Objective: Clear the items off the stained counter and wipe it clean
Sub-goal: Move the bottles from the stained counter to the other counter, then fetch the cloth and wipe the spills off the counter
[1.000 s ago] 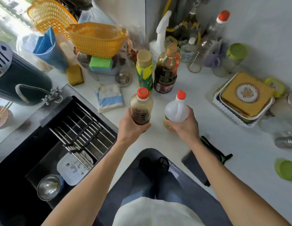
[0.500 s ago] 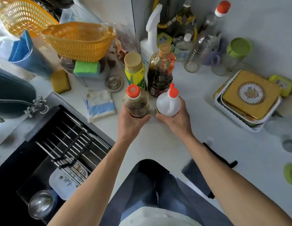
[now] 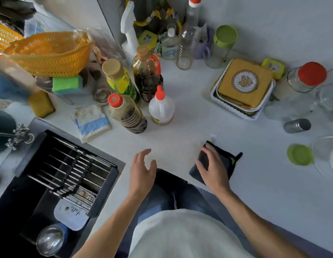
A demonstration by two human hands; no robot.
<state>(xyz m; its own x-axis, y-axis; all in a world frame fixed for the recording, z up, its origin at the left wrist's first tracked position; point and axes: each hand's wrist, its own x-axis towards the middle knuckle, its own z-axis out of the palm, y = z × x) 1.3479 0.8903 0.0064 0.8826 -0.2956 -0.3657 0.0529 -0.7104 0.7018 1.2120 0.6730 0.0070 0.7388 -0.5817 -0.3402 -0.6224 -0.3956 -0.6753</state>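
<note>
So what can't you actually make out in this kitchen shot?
Head view only:
- Dark cloth: the right hand covers much of it.
- Counter stains: none can be made out.
- Glassware: cut off by the right edge.
- Bottle labels: too small to read.
- Orange basket: blurred; the left edge cuts another.
</note>
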